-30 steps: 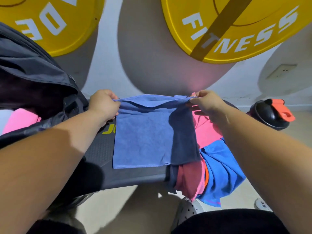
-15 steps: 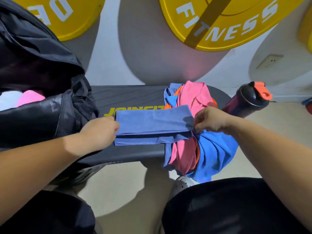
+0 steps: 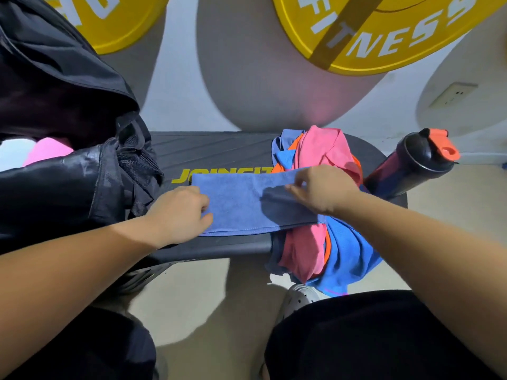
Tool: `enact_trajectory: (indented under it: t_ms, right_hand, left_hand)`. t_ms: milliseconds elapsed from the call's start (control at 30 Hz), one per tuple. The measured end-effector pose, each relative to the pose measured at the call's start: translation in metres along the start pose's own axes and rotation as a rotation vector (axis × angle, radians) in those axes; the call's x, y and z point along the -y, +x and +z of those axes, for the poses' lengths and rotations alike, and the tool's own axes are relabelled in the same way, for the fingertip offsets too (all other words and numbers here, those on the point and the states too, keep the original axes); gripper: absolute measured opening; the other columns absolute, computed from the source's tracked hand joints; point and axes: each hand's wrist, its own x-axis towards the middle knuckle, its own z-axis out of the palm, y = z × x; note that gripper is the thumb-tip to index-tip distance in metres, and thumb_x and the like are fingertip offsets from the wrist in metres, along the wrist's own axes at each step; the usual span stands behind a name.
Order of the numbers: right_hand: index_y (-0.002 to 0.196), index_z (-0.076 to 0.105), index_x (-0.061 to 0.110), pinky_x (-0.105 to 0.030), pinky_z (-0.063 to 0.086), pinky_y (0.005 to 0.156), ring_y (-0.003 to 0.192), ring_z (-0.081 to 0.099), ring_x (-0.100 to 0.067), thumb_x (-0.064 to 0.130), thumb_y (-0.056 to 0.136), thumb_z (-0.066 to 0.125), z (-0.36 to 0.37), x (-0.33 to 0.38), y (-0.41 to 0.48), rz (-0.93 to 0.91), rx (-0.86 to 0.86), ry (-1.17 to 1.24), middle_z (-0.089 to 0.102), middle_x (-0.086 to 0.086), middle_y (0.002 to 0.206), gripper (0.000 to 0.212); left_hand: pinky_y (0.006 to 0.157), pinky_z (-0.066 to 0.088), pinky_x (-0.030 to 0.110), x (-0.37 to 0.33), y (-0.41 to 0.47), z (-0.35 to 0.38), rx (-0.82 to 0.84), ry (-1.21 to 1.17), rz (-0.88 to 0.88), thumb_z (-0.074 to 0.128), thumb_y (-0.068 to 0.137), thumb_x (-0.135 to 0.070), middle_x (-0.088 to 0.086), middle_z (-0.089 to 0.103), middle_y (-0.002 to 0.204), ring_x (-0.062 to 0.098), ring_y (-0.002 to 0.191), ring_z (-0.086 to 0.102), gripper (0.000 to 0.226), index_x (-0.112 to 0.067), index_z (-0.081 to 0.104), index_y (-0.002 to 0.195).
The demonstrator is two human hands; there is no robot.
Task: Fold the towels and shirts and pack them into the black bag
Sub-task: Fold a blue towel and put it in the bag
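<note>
At frame centre the folded towel lies on the worktop between bag and shirts, your left hand gripping its left end with curled fingers, your right hand pinching its right.

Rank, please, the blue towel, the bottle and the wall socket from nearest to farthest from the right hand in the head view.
1. The blue towel, pinched by the right hand.
2. The bottle, off to its right.
3. The wall socket, high on the wall.
</note>
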Motion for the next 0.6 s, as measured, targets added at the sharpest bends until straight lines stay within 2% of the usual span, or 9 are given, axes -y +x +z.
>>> enact_trajectory:
  t_ms: [67,133,200,267,400,600]
  right_hand:
    - [0.115,0.064,0.019,-0.040,0.048,0.088,0.111,0.057,-0.033,0.051,0.098,0.040,0.009,0.028,0.017,-0.045,-0.008,-0.010,0.063,-0.009,0.119,0.044]
    - [0.144,0.043,0.019,-0.047,0.036,0.108,0.137,0.037,-0.032,0.053,0.100,0.034,0.031,0.052,0.032,-0.071,0.094,-0.053,0.042,-0.009,0.149,0.056]
    - [0.158,0.013,0.019,-0.053,0.014,0.120,0.152,0.007,-0.031,0.058,0.100,0.027,0.057,0.061,0.040,-0.024,0.146,-0.071,0.010,-0.006,0.166,0.072]
    - [0.159,-0.001,0.019,-0.054,0.001,0.122,0.153,-0.008,-0.029,0.065,0.097,0.021,0.080,0.052,0.036,0.038,0.128,-0.084,-0.006,-0.003,0.167,0.080]
    - [0.160,0.002,0.020,-0.054,-0.005,0.121,0.153,-0.008,-0.026,0.079,0.087,0.007,0.104,0.017,0.021,0.089,-0.013,-0.134,-0.004,-0.006,0.167,0.093]
    - [0.159,0.010,0.020,-0.054,-0.001,0.122,0.154,-0.005,-0.023,0.083,0.085,0.009,0.109,0.004,0.023,0.094,-0.087,-0.065,0.001,-0.004,0.168,0.098]
  left_hand:
    - [0.089,0.048,0.041,-0.008,0.015,0.003,-0.071,0.043,0.008,0.047,0.096,-0.046,0.004,0.057,0.112,0.027,0.110,0.053,0.037,-0.018,0.062,0.113]
    - [0.105,0.040,0.045,-0.020,0.028,0.011,-0.021,0.081,-0.008,0.041,0.098,-0.049,0.009,0.046,0.142,0.031,0.131,0.043,0.053,-0.016,0.047,0.139]
    - [0.120,0.020,0.049,-0.028,0.036,0.028,0.071,0.084,-0.031,0.031,0.100,-0.053,0.009,0.014,0.164,0.031,0.150,0.017,0.069,-0.014,0.019,0.157]
    - [0.122,0.006,0.053,-0.028,0.037,0.047,0.100,0.069,-0.047,0.024,0.100,-0.057,0.006,-0.009,0.166,0.029,0.153,-0.005,0.075,-0.015,0.001,0.159]
    - [0.122,-0.001,0.053,-0.019,0.034,0.070,0.033,0.085,-0.038,0.015,0.098,-0.062,0.004,-0.025,0.163,0.025,0.151,-0.020,0.078,-0.018,-0.010,0.158]
    - [0.122,-0.004,0.050,-0.016,0.038,0.073,0.032,0.087,-0.030,0.007,0.094,-0.065,0.005,-0.028,0.162,0.024,0.150,-0.024,0.081,-0.018,-0.013,0.157]
